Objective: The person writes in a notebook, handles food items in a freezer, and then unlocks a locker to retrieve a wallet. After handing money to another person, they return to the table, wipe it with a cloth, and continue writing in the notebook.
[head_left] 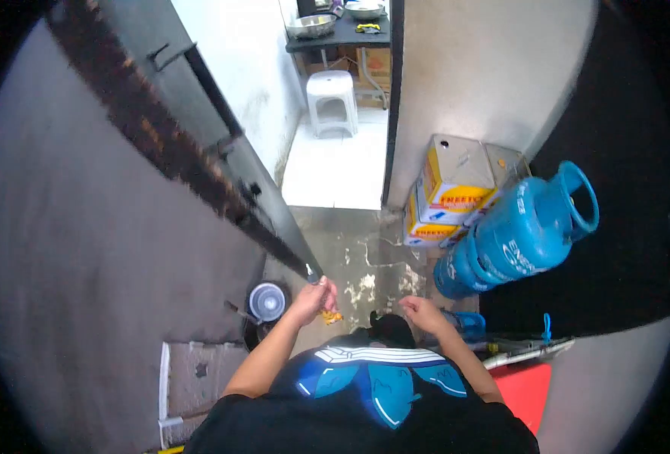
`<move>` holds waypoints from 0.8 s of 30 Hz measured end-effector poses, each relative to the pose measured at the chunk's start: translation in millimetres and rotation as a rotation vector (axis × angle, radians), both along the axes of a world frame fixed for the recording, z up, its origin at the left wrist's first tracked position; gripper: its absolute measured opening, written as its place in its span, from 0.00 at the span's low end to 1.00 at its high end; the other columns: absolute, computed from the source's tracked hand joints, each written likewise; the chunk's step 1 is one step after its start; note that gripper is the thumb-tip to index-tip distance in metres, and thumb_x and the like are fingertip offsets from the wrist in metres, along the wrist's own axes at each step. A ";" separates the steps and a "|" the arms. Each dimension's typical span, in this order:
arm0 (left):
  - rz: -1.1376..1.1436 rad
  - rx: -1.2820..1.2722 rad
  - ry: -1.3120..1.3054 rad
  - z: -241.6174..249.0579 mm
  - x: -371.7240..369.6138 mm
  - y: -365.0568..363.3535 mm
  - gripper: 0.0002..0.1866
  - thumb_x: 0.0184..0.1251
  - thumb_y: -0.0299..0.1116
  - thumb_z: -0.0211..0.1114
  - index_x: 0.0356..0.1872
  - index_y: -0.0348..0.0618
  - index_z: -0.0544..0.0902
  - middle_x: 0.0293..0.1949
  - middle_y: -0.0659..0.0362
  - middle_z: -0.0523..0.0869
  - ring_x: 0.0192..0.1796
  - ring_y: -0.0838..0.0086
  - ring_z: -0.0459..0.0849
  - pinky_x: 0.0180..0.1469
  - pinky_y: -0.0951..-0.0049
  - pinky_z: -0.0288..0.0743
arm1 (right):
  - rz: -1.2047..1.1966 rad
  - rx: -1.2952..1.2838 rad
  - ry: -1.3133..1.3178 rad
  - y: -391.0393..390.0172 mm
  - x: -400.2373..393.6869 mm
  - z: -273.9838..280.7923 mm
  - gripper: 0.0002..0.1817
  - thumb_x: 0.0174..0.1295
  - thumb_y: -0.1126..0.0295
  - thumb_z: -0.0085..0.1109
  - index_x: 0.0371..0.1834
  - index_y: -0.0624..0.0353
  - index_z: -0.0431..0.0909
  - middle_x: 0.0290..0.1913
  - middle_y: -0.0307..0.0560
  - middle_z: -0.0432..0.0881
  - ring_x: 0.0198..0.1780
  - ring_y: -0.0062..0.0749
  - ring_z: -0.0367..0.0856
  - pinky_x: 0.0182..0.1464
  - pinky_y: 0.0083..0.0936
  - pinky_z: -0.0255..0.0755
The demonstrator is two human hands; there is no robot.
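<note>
My left hand is closed at the lower edge of a grey metal door, its fingers against the door's edge. Something small and yellow-orange shows just below those fingers; whether it is held is unclear. On the right, my right hand hangs over the floor beside my body, its fingers curled together. Nothing shows in it, but its palm side is hidden. Close to this hand stand blue gas cylinders.
Stacked tins stand against the wall behind the cylinders. Through the doorway are a white stool and a dark table with metal bowls. A round container sits left of my left hand. A red object lies lower right.
</note>
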State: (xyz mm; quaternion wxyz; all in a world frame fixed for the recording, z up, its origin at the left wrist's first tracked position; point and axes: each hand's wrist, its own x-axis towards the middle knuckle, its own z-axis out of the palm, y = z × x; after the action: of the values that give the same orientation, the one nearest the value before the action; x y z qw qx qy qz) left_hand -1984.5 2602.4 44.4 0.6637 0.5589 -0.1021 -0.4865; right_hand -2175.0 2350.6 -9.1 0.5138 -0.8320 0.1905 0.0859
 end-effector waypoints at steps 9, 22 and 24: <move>0.431 0.401 -0.331 -21.2 138.4 -68.3 0.18 0.69 0.43 0.50 0.23 0.44 0.76 0.16 0.65 0.71 0.17 0.82 0.69 0.18 0.78 0.60 | 0.224 -0.130 -0.100 -112.5 207.0 -26.5 0.13 0.55 0.69 0.53 0.42 0.58 0.78 0.35 0.50 0.83 0.37 0.36 0.82 0.42 0.28 0.74; 0.909 0.452 -0.177 -52.7 164.2 -92.5 0.21 0.69 0.44 0.48 0.20 0.40 0.74 0.10 0.62 0.70 0.14 0.77 0.71 0.18 0.74 0.64 | 0.680 -0.323 -0.092 -177.8 429.6 19.2 0.18 0.51 0.65 0.52 0.47 0.53 0.77 0.41 0.56 0.80 0.42 0.50 0.79 0.46 0.40 0.72; 0.803 0.502 -0.208 -89.0 201.4 -94.0 0.22 0.68 0.46 0.49 0.20 0.40 0.75 0.10 0.61 0.71 0.13 0.75 0.72 0.18 0.74 0.64 | 0.721 -0.373 -0.126 -175.9 433.1 -2.7 0.17 0.52 0.66 0.52 0.46 0.55 0.77 0.41 0.56 0.80 0.42 0.50 0.79 0.45 0.38 0.73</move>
State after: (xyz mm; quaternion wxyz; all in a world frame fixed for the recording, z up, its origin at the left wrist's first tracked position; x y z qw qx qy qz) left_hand -1783.0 2508.5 -44.6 0.6299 0.7427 0.1765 -0.1430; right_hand -1741.9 2174.7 -11.8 0.3016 -0.9281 -0.1329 0.1731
